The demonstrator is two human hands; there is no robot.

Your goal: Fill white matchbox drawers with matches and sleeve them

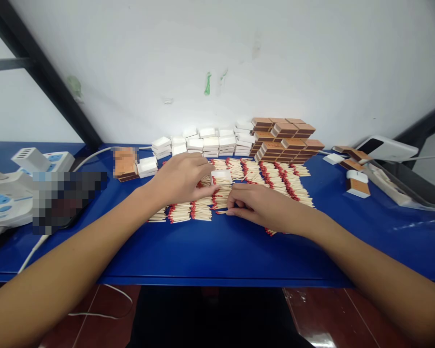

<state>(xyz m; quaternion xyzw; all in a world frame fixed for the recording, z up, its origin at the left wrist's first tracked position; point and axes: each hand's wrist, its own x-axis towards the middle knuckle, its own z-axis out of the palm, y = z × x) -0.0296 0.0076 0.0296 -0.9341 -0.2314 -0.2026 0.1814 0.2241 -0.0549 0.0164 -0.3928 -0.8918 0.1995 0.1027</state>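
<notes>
Rows of red-tipped matches [201, 211] lie on the blue table, in front of me. My left hand [184, 178] has its thumb and fingers around the left end of a small white matchbox tray [223, 175], which has some matches at its near side. My right hand [263, 205] is closed in a pinch at the near edge of the match rows, just right of and nearer than the tray. From its fingertips a single match [222, 212] points left, red head outward. Part of the rows is hidden beneath both hands.
White matchbox trays [210, 143] and brown matchbox sleeves [288, 140] are stacked along the wall. At left are a power strip [60, 159], a dark, blurred-out device [70, 200] and a brown box stack [126, 163]. Loose boxes [358, 186] and a black tray [416, 186] lie right.
</notes>
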